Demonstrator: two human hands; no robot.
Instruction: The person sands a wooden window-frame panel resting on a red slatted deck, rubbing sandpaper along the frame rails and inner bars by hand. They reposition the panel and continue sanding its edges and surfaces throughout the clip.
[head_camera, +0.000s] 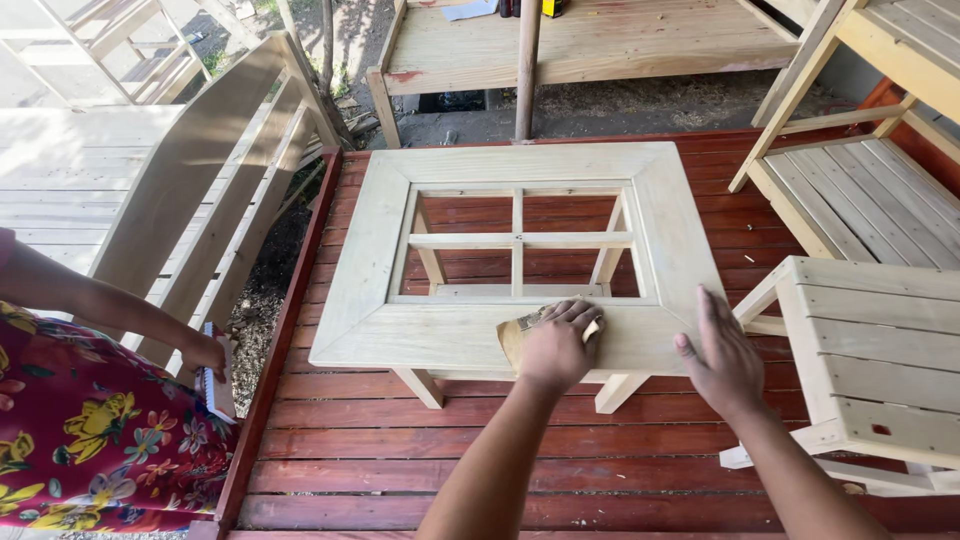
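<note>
A pale unfinished wooden table frame (372, 250) with an open centre and a cross of slats stands on a red plank deck. My left hand (556, 347) presses a tan sheet of sandpaper (513, 334) onto the frame's near rail. My right hand (722, 358) lies flat, fingers together, on the near right corner of the frame, holding nothing.
Another person in a red flowered garment (90, 430) stands at the left, a hand (205, 355) gripping a small block against a pale wooden bench (190, 170). Pale slatted chairs (870, 360) crowd the right. A wooden platform (600, 45) and post stand beyond the deck.
</note>
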